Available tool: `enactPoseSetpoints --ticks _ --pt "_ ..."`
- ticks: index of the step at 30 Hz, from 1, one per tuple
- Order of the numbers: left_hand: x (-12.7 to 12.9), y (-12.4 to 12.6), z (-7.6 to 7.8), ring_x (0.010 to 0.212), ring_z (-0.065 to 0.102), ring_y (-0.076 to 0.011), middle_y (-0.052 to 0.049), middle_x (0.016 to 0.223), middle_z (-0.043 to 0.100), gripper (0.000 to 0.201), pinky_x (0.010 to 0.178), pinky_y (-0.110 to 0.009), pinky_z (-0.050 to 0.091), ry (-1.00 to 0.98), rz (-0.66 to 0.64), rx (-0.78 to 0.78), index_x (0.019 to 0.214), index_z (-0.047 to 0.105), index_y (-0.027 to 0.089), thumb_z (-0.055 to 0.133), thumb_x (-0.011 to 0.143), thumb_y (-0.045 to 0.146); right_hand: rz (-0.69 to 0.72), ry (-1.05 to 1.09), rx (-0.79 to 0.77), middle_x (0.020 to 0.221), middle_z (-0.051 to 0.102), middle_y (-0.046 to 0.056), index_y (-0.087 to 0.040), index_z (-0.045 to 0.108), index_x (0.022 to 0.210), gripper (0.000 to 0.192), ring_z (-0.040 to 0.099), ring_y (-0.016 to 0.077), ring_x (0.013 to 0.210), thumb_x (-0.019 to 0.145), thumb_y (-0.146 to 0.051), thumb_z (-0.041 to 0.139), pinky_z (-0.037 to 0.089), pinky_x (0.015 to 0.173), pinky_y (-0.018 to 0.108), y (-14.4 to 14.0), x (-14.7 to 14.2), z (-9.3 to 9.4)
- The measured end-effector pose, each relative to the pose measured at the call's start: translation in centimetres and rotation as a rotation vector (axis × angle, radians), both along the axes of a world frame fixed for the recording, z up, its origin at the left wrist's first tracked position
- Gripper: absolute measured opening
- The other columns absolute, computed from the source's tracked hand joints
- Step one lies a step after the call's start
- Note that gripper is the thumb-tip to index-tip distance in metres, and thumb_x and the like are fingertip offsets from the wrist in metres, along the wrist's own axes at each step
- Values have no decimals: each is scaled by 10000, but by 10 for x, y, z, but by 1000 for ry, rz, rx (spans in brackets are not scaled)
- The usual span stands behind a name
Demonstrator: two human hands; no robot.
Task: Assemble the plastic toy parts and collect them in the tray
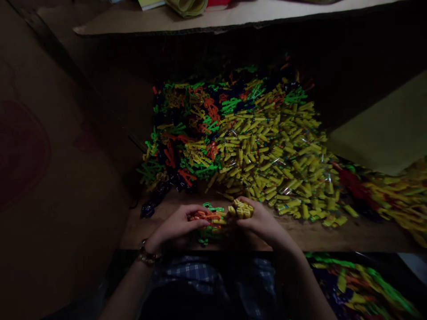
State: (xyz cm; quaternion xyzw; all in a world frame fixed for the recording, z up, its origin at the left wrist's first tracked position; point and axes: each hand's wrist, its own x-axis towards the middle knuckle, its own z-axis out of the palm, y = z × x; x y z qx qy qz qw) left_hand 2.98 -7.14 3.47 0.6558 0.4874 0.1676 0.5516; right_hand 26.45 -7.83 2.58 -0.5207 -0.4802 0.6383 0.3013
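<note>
Low centre of frame, both hands meet: left hand [178, 226] closes on an orange-green bundle [209, 218], right hand [258, 222] grips yellow pieces [240, 209] just beside it. The big heap [267, 146] lies straight above them, nearer the right hand.

A bare strip of the desk [333, 233] runs along the near edge, and the hands could pass there, mostly to the right. Just behind this strip the big heap of yellow pieces [280, 151] blocks the way forward. The mixed green, orange and dark pieces [187, 133] close the left part. On the far right a cardboard flap [383, 129] hangs over the heap, with more pieces beneath.
</note>
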Motion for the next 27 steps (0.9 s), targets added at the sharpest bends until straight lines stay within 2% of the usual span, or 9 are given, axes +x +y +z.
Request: enactPoseSetpoints --ticks 2,4,7,10,15,19,21,23,27 --pt "-15 -2 3 1002 603 -230 -86 1108 670 332 879 -343 470 279 135 292 1105 632 196 587 814 348 -48 -21 -4 714 639 1 -184 536 809 291 621 176 671 531 -214 613 505 638 283 0 3 -9" --pt "-33 -6 5 1028 580 -291 -149 1108 655 357 892 -420 454 706 317 506 1120 610 156 522 853 375 -90 -92 28 751 668 24 -179 567 830 308 635 192 702 527 -221 603 512 651 294 -1 8 -16" --pt "-57 -12 6 903 611 -343 -198 963 668 388 734 -430 494 1211 370 401 1074 602 95 449 882 396 -106 -191 76 768 684 33 -166 605 843 323 640 197 694 525 -223 614 516 659 300 -4 18 -20" --pt "-69 -17 2 851 634 -300 -165 991 649 339 671 -357 496 1284 290 267 1098 579 110 452 882 340 -142 -264 158 699 656 14 -168 606 776 252 620 184 648 534 -236 622 504 614 279 -9 24 -17" --pt "-66 -20 3 897 632 -275 -140 1065 613 299 725 -352 495 1150 391 328 1083 594 130 402 892 256 -223 -206 241 729 654 21 -182 591 819 267 623 175 647 575 -268 659 504 591 263 -19 15 -5" --pt "-49 -20 6 936 628 -232 -112 1037 635 311 808 -328 495 706 587 480 1004 614 154 389 881 331 -191 -79 239 800 663 41 -183 574 934 344 651 186 701 630 -304 681 531 607 271 -28 -10 -2" --pt "-36 -19 4 867 643 -201 -85 929 670 361 762 -297 511 387 600 377 985 610 156 408 859 428 -218 -70 270 792 661 38 -184 559 960 359 647 182 687 669 -353 684 534 594 269 -33 -24 -3" --pt "-20 -18 1 763 648 -176 -56 825 684 456 680 -272 520 124 568 173 979 608 153 446 811 544 -283 -94 327 806 664 42 -191 552 956 350 643 179 687 698 -386 683 536 602 269 -36 -36 -3" --pt "8 -19 1 784 660 -176 -58 837 709 501 691 -264 530 -204 529 -78 947 614 146 620 683 572 -352 -187 409 819 668 54 -209 554 951 281 647 189 704 759 -393 647 534 634 282 -39 -44 4"
